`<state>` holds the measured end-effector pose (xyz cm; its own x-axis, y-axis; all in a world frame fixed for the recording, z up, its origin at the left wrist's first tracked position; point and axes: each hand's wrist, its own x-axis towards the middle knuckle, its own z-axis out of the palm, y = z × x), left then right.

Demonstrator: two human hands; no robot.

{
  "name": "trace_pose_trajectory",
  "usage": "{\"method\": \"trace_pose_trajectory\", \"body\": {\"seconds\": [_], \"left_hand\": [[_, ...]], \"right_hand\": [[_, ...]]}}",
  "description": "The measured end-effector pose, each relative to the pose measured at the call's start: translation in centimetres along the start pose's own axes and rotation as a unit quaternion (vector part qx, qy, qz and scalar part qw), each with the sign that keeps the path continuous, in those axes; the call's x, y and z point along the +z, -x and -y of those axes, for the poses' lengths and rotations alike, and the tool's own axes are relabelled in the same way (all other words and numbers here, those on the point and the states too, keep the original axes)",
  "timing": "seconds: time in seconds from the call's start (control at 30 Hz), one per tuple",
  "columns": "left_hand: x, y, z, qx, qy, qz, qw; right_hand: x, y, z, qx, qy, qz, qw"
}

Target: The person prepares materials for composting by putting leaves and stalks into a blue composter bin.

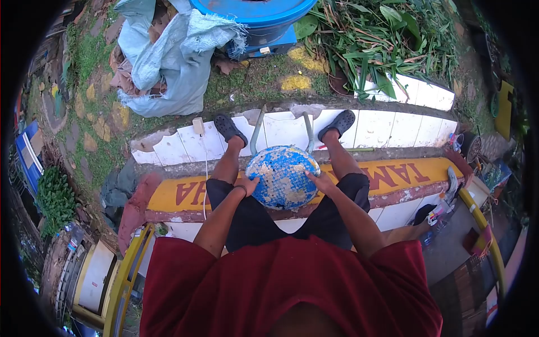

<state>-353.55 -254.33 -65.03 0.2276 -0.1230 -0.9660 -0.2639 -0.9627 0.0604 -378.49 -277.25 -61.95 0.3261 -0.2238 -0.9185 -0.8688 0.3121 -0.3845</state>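
Observation:
Between my knees is a round stool (283, 178), its blue seat worn and flaking to a pale layer. Two metal legs (257, 132) stick out from its far side, towards the white tiles. At the seat's left edge my left hand (247, 184) is closed on the rim, with a dark band at the wrist. My right hand (322, 183) grips the right edge in the same way. Both thumbs lie on top of the seat; the other fingers are mostly hidden.
Yellow ledge (393, 175) with red lettering runs beneath my legs. Beyond the white tiles (373, 129) are a pale woven sack (168, 62), a blue tub (255, 14) and a heap of cut leaves (387, 39). A white cord (206, 163) hangs down at left.

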Motion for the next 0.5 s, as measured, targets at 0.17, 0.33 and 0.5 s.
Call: {"method": "trace_pose_trajectory", "body": {"seconds": [0.17, 0.33, 0.5], "left_hand": [[4.2, -3.8, 3.5, -0.009, -0.052, 0.092, 0.994], [2.1, -6.5, 3.1, 0.054, -0.205, 0.186, 0.959], [1.2, -5.6, 2.3, 0.063, -0.242, 0.184, 0.951]], "right_hand": [[0.6, -0.4, -0.2, -0.021, 0.015, 0.043, 0.999], [1.4, -3.9, -1.3, -0.028, 0.13, 0.062, 0.989], [2.2, -2.9, -0.3, -0.034, 0.248, -0.02, 0.968]]}}
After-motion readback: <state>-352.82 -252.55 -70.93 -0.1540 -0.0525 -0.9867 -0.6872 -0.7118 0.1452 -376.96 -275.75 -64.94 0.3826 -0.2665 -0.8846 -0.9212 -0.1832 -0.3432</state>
